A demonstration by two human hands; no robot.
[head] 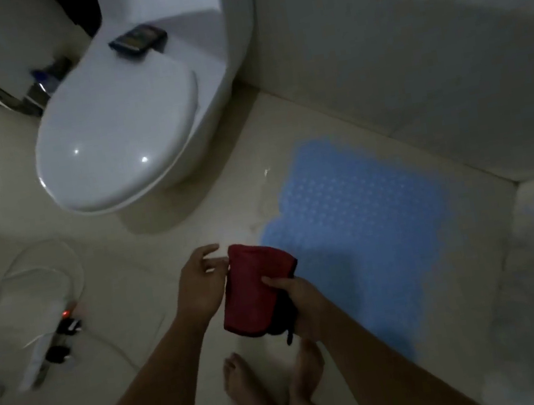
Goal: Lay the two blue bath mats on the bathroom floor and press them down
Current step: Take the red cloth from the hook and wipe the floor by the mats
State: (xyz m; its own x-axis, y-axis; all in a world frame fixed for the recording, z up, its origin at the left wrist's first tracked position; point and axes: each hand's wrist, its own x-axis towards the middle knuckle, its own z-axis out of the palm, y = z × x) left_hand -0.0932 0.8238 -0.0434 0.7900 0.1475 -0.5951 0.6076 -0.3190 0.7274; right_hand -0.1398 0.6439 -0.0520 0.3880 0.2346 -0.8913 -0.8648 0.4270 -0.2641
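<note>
One blue bath mat [362,222] with a dotted pattern lies flat on the pale floor to the right of the toilet, its near end in shadow. A second blue mat does not show. My right hand [303,304] is closed on a folded red cloth [254,287] with a dark edge, held above the floor just left of the mat. My left hand [201,281] is beside the cloth's upper left corner, fingers apart, fingertips at its edge. My bare feet [272,388] stand below the hands.
A white toilet [123,133] with its lid down stands at upper left, a dark phone-like object [138,38] on its tank ledge. A power strip [51,345] with plugs and white cables [26,269] lies on the floor at left. Tiled wall at right.
</note>
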